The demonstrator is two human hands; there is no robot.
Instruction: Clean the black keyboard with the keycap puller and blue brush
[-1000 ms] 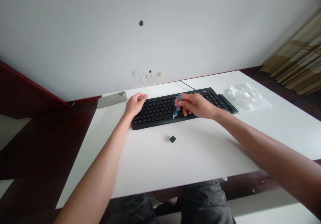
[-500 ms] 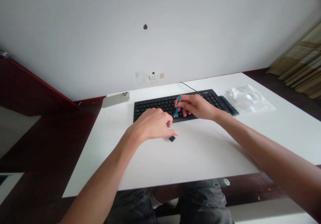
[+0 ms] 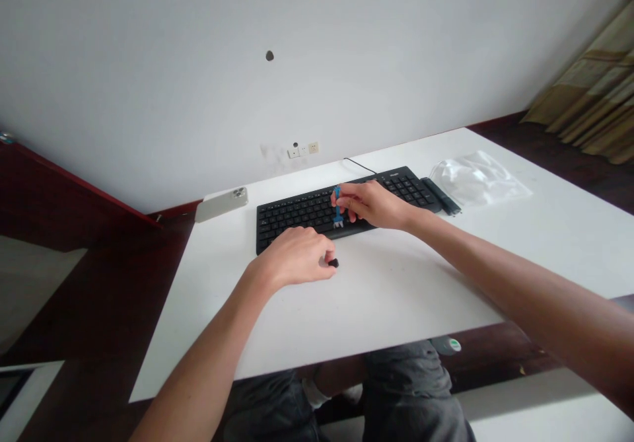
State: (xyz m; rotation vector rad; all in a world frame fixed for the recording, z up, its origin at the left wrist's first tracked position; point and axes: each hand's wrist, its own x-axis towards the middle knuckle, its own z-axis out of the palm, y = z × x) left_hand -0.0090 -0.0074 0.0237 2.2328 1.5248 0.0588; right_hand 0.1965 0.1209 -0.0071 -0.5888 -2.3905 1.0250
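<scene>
Left grip [image 3: 300, 257] palm-down, right grip [image 3: 371, 204] farther forward, both in a pinch

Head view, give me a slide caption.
Left hand at a black keycap, right hand holding a blue tool over the keyboard.

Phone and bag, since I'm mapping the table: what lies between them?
In the head view: the keyboard, with the right hand and blue tool over it, then a long black object.

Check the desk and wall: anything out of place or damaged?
Yes. A small black piece, apparently a keycap, is at the fingertips of the left hand, apart from the keyboard, where keys belong. The wall looks damaged: a dark round hole, plus grey smudges beside the sockets. No spill visible.
</scene>
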